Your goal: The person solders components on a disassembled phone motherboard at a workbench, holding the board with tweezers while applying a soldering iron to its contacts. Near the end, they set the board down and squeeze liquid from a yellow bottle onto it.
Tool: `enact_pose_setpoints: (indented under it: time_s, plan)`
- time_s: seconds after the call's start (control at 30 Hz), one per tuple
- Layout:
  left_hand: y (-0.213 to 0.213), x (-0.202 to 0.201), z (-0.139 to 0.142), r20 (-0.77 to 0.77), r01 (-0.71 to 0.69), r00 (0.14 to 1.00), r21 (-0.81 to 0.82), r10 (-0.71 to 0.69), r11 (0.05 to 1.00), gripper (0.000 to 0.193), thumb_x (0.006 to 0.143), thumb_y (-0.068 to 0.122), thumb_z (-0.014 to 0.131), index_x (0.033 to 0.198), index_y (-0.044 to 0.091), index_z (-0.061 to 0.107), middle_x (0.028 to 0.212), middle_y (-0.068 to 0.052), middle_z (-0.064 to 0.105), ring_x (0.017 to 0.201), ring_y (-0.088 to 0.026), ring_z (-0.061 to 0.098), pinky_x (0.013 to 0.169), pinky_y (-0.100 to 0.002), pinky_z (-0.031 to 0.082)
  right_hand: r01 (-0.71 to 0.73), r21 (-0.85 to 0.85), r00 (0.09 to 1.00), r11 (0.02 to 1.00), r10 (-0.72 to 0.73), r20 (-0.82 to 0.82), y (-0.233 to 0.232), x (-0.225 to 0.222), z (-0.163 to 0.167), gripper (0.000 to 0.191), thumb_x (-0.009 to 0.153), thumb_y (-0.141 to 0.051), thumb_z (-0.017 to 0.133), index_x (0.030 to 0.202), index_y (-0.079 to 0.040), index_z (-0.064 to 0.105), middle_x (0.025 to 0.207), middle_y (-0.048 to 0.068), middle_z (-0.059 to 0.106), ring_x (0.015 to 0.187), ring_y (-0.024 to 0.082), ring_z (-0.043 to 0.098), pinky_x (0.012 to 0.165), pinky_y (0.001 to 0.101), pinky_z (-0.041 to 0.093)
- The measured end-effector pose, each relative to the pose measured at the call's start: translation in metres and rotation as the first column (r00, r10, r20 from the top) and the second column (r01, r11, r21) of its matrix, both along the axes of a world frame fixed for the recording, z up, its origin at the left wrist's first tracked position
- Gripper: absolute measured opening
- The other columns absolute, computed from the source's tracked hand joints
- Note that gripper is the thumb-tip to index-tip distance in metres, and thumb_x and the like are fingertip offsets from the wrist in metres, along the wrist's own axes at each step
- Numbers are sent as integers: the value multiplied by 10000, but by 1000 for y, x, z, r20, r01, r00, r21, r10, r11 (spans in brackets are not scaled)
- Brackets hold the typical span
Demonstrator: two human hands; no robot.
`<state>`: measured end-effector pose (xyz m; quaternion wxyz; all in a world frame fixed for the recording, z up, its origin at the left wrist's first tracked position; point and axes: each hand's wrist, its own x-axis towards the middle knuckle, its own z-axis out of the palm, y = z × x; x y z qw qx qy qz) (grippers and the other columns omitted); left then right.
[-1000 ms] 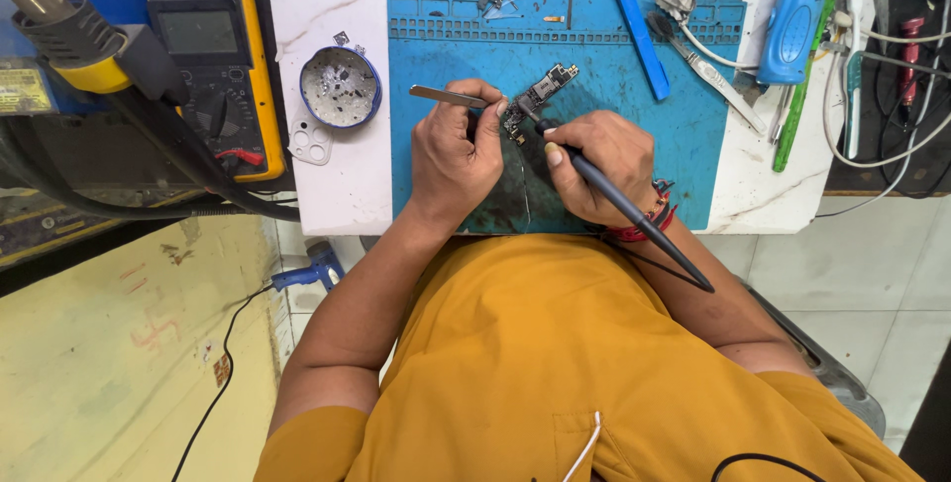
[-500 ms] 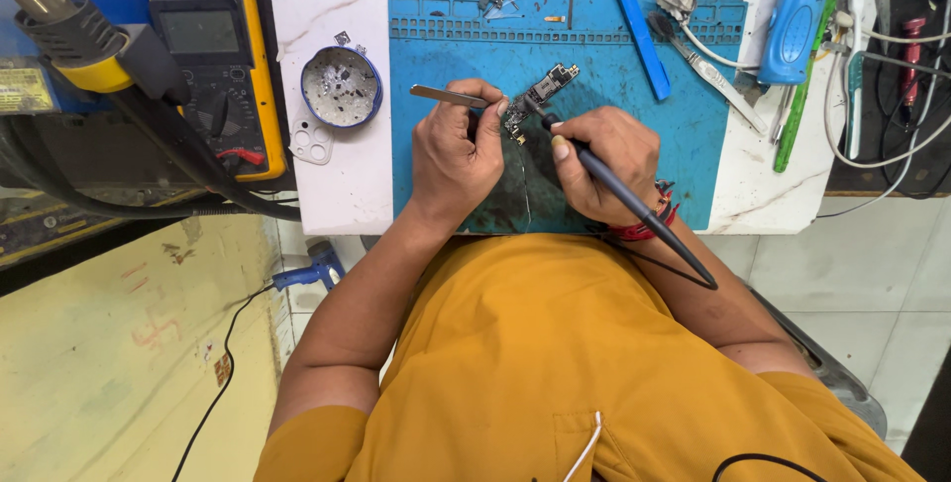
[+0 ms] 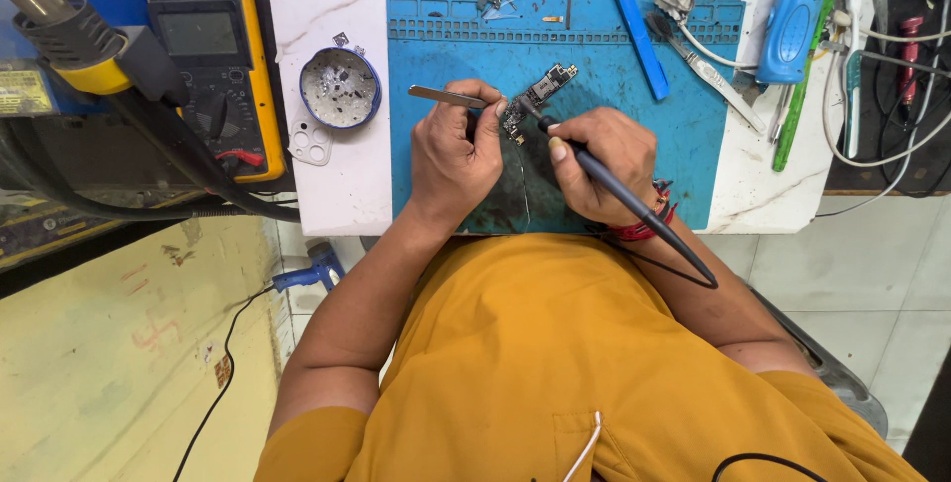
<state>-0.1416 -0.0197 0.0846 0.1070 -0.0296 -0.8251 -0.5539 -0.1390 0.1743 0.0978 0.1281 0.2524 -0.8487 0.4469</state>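
A small circuit board [image 3: 543, 89] lies on the blue work mat [image 3: 684, 135]. My left hand [image 3: 456, 150] grips metal tweezers [image 3: 444, 97], whose tips reach toward the board's near end. My right hand [image 3: 599, 160] holds a black soldering iron [image 3: 634, 207] like a pen, its tip touching the board between the two hands. The iron's black cord trails back past my right wrist. My fingers hide part of the board.
A yellow multimeter [image 3: 208, 66] and a round blue tin of small parts [image 3: 340, 88] sit left of the mat. A hot-air nozzle [image 3: 59, 21] juts in at top left. Blue pry tools [image 3: 637, 31], a blade, cables and a blue device [image 3: 795, 11] lie right.
My right hand has shifted slightly, tilting the soldering iron a little; the tip stays at the board. The left hand and tweezers hold their place.
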Motion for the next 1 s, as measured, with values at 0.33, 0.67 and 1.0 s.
enact_pose_setpoints:
  time_s: [0.33, 0.67, 1.0]
  plan:
    - [0, 1, 1, -1, -3, 1000, 6, 3, 1000, 123, 999, 35, 706, 1048, 61, 596, 850, -70, 700, 658, -185, 689, 602, -319, 523, 20, 1, 1000, 1000, -20, -12, 0, 1, 0, 54, 940, -31, 703, 970, -9, 663, 844, 130, 689, 713, 299, 665, 655, 382, 512]
    - [1, 0, 0, 1, -6, 1000, 3, 6, 1000, 119, 997, 37, 704, 1046, 62, 599, 846, -70, 698, 651, -185, 682, 599, -317, 520, 43, -7, 999, 999, -43, -12, 0, 1, 0, 51, 935, -23, 697, 972, -8, 665, 843, 130, 690, 706, 298, 661, 651, 382, 507]
    - [-1, 0, -1, 5, -7, 1000, 5, 7, 1000, 121, 998, 37, 706, 1050, 63, 600, 851, -68, 702, 658, -178, 686, 602, -317, 524, 33, -9, 999, 999, -34, -29, 0, 0, -1, 49, 926, -15, 697, 958, -11, 660, 830, 122, 691, 691, 289, 657, 641, 383, 507]
